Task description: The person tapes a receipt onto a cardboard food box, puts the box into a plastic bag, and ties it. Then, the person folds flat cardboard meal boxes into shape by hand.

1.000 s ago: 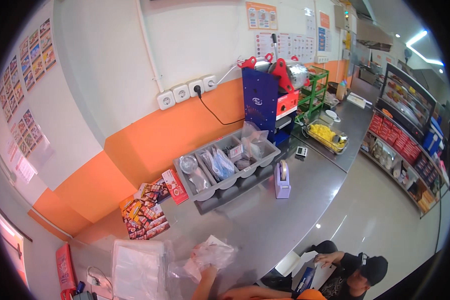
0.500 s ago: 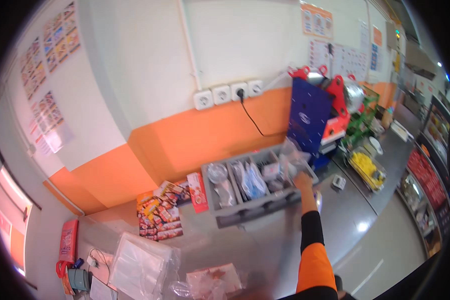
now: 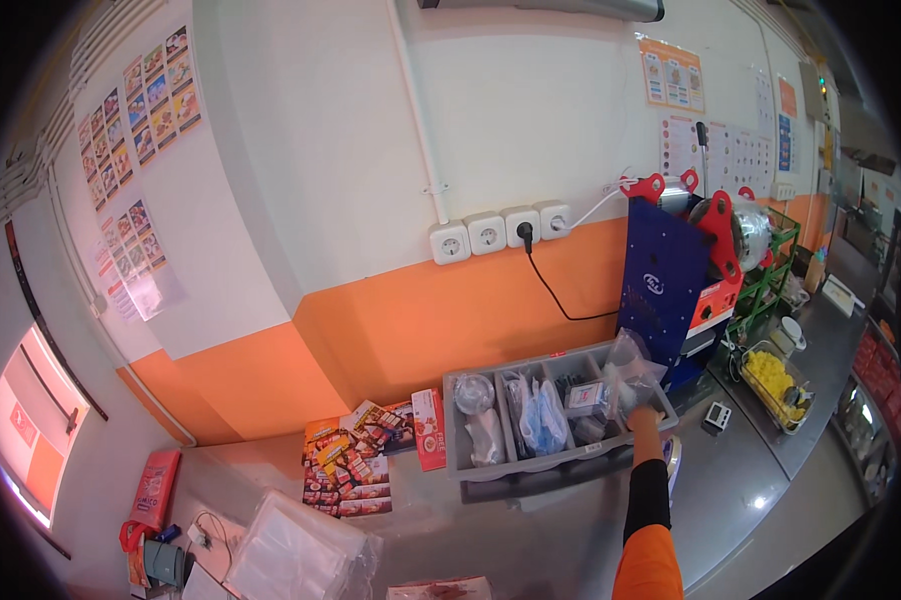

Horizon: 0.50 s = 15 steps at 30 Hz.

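My right hand point(image 3: 645, 419) reaches into the rightmost compartment of a grey divided bin point(image 3: 531, 466) from its front right corner. Its fingers are lost among a clear plastic bag point(image 3: 633, 375) and whatever lies under it, so their grip does not show. The other compartments hold a round clear plastic piece point(image 3: 474, 394) with white wrapped items, blue and white face masks point(image 3: 544, 418), and a small white box point(image 3: 586, 400) among dark packets. An orange sleeve with a black cuff covers my right arm. My left hand is out of the picture.
Right of the bin stands a blue and red machine point(image 3: 661, 290). A small digital timer point(image 3: 717, 416) and a clear tray of yellow pieces point(image 3: 774, 385) lie beyond. Left are printed leaflets point(image 3: 346, 470), a red box point(image 3: 429, 430) and a stack of clear plastic bags point(image 3: 296, 550).
The view has tilted up, so the bin and table sit lower and farther right in the picture. My right hand stays at the bin's right compartment, slightly deeper in it.
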Available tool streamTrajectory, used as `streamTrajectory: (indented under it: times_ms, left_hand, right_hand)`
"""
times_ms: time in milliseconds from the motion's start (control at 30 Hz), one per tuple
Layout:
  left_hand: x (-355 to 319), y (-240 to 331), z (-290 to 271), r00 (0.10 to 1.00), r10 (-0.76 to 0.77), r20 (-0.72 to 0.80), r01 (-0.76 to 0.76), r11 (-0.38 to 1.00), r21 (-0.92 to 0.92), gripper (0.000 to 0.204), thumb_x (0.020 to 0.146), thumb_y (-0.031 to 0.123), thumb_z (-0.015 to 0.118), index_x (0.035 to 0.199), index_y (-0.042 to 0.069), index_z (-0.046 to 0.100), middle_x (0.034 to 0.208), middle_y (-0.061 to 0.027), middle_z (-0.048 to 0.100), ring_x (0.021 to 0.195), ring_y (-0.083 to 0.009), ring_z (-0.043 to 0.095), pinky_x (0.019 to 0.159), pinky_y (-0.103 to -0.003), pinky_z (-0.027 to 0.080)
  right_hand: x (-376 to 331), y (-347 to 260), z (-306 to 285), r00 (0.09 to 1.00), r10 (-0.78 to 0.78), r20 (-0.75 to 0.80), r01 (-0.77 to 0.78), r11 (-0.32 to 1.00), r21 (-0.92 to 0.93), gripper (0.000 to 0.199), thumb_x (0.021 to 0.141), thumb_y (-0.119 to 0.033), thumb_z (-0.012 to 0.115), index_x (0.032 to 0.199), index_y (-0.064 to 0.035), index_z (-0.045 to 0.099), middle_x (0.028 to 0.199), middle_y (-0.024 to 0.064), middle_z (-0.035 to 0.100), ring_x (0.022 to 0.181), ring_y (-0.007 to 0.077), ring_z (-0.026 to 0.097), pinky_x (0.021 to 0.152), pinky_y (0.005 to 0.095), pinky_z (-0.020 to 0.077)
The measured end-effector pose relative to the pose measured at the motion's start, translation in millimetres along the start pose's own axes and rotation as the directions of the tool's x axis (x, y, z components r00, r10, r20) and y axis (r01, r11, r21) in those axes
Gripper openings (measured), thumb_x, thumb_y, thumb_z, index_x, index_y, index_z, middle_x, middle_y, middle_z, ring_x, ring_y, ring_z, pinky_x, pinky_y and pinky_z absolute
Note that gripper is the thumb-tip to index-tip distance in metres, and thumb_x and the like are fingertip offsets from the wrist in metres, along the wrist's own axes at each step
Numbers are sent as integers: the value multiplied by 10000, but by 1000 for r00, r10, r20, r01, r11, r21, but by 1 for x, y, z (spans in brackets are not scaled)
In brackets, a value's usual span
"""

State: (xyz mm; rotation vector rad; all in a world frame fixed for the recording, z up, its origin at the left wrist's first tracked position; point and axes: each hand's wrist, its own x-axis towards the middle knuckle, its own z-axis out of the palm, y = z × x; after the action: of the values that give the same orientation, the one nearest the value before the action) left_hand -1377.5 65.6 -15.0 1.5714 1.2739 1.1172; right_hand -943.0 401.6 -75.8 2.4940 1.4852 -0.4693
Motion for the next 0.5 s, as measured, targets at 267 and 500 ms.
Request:
streamTrajectory:
  times_ms: [267,500]
  left_hand:
    - [-1,-7,12,988,93,122,-70,981,-182,357,758,237,558,1084,104,498,1099,-136,493,1060,-279,452,935,-381,335]
    - [-14,-32,9,976,170,137,-111,926,-362,364,734,230,591,1069,109,520,1083,-133,508,1054,-276,455,943,-370,322]
  right_hand:
    - [-109,88,-100,862,191,-469,-138,980,147,188,717,-135,561,864,-56,647,930,104,629,906,258,601,740,376,496]
    - [-238,62,-110,609,-118,-785,640,657,398,91,686,-141,600,705,-59,633,699,148,614,667,285,608,579,350,466]
